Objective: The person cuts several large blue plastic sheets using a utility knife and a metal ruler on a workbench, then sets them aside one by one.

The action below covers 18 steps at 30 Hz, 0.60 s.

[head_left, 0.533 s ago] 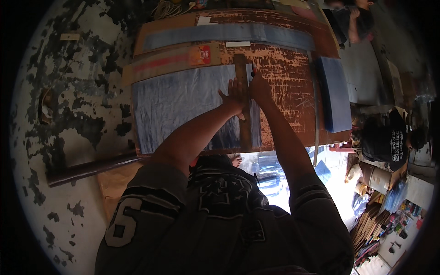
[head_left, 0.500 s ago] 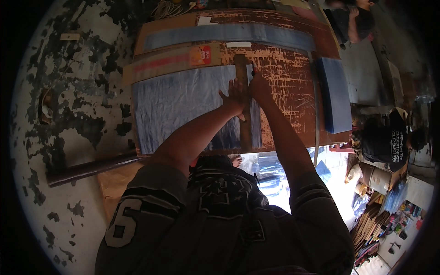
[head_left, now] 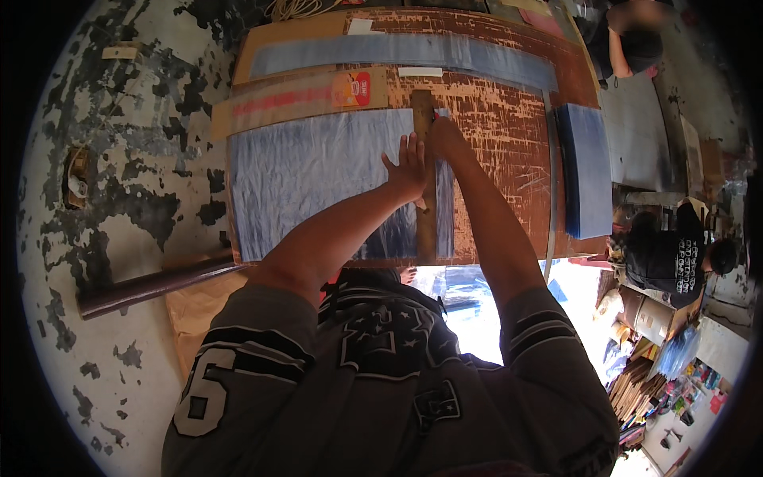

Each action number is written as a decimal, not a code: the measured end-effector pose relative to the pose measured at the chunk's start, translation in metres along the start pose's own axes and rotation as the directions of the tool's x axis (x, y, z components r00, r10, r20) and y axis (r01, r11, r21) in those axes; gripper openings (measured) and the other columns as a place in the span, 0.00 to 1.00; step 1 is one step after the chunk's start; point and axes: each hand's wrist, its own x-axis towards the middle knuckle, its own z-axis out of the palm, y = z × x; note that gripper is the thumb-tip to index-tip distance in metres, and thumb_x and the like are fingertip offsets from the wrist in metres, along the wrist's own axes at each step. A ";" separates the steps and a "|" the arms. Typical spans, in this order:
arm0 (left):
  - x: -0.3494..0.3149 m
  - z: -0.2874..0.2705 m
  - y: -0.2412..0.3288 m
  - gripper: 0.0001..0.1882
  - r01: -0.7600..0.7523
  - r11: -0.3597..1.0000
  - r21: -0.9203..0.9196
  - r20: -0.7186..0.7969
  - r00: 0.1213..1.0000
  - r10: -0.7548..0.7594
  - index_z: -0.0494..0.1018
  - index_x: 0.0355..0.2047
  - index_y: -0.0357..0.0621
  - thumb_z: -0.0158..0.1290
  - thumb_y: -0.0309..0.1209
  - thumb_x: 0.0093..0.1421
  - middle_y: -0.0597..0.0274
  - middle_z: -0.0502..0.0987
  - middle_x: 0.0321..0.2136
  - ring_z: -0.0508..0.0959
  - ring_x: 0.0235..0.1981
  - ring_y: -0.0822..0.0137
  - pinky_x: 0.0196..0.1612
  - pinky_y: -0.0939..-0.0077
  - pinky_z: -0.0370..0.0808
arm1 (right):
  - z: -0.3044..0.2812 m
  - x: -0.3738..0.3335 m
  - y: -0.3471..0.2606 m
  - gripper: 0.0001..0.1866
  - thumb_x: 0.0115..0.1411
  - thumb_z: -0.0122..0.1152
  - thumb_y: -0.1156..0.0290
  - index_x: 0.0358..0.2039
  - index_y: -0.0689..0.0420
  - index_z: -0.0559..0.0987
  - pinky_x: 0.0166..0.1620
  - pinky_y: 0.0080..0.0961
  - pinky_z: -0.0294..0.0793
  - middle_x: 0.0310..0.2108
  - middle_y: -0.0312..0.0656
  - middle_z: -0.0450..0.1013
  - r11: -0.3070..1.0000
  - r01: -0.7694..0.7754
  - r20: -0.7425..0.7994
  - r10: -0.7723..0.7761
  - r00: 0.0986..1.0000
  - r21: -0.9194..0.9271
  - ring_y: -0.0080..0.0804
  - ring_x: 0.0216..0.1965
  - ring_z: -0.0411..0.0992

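Observation:
A sheet of bluish translucent plastic (head_left: pixel 318 175) lies over the near left part of the worn brown table. Across it, running away from me, rests a long wooden straightedge (head_left: pixel 427 226). My left hand (head_left: pixel 409 171) presses flat on this strip with its fingers spread. Just right of the strip's far end, my right hand (head_left: pixel 449 139) is closed on a utility knife (head_left: pixel 435 116). Only a small dark and red end of the knife shows; the fingers hide the rest. A narrow band of the sheet sticks out to the right of the straightedge.
Scratched brown tabletop (head_left: pixel 501 167) extends right, with a stack of blue plastic sheets (head_left: pixel 588 171) at its edge. Beyond my sheet lie cardboard (head_left: pixel 294 99), a long plastic strip (head_left: pixel 381 56) and a white piece (head_left: pixel 420 72). Two other people are at the right.
My right hand has shifted slightly left and away from me, bringing the knife up against the straightedge. My left hand stays pressed on the straightedge.

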 end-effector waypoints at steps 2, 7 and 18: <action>0.000 -0.001 0.001 0.77 0.006 1.000 0.016 0.018 1.000 -0.006 0.30 0.69 0.29 0.74 0.53 0.36 0.33 0.18 0.68 0.22 0.70 0.36 0.59 0.17 0.48 | -0.001 -0.002 -0.002 0.21 0.56 0.60 0.64 0.38 0.73 0.77 0.41 0.38 0.80 0.42 0.62 0.74 0.999 -0.035 0.070 0.035 0.997 0.007 0.51 0.39 0.78; -0.002 -0.009 0.001 0.77 0.020 1.000 0.020 0.053 0.998 -0.021 0.29 0.68 0.29 0.73 0.51 0.38 0.34 0.18 0.68 0.23 0.70 0.37 0.60 0.18 0.48 | 0.011 -0.040 -0.011 0.24 0.57 0.61 0.65 0.44 0.75 0.72 0.43 0.39 0.79 0.41 0.65 0.75 0.965 -0.193 0.056 0.186 0.981 0.177 0.53 0.44 0.78; -0.001 -0.010 0.001 0.77 0.040 0.999 0.034 0.103 0.994 -0.043 0.25 0.69 0.32 0.72 0.52 0.40 0.39 0.15 0.68 0.21 0.70 0.40 0.61 0.20 0.48 | 0.044 -0.140 -0.010 0.24 0.61 0.58 0.63 0.46 0.72 0.66 0.46 0.48 0.76 0.39 0.68 0.75 0.883 -0.288 0.163 0.244 0.956 0.369 0.62 0.46 0.75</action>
